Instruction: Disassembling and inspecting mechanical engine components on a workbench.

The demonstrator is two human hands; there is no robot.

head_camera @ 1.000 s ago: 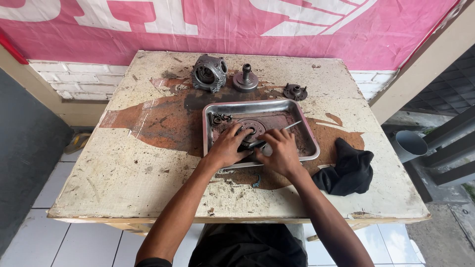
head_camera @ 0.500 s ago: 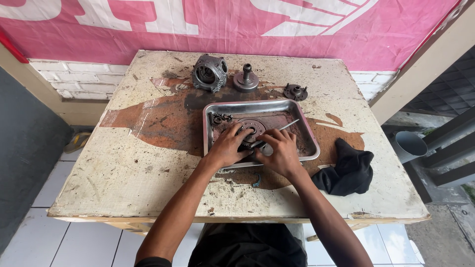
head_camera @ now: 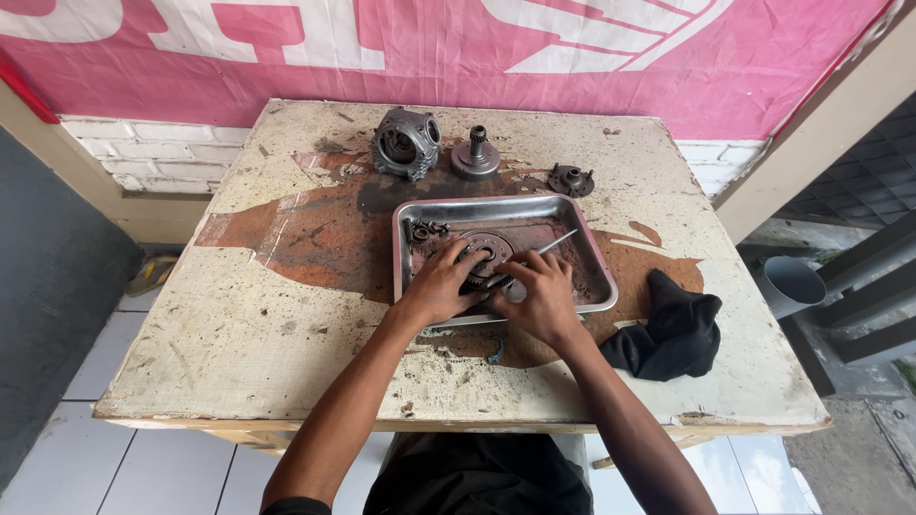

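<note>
The head view looks straight down on a worn, paint-flaked tabletop (head_camera: 239,334) where a shallow steel tray (head_camera: 410,277) holds a round toothed clutch-like assembly (head_camera: 485,250), lying flat with its bore facing up. Both hands meet at the near rim of that disc: the left hand (head_camera: 441,284) lies on its near-left edge with fingers spread and curled over the rim, and the right hand (head_camera: 542,298) sits just beside it on the near-right, closed around a thin metal rod-like tool (head_camera: 556,242). The tool's long axis runs on a slant from the right grip up and away to the right, its free end pointing toward the tray's far right corner. The disc therefore lies just beyond and between the two grips, about equally close to each. A small cluster of bolts (head_camera: 426,230) rests in the tray's far left corner. Beyond the tray stand a grey cast housing (head_camera: 405,143), a shafted gear hub (head_camera: 475,158) and a small dark flanged part (head_camera: 571,178); a black rag (head_camera: 673,334) lies at the right. The near half of the disc and whatever the fingertips touch are hidden under the hands, and I cannot tell whether the left hand actually clamps the disc or only steadies it.
</note>
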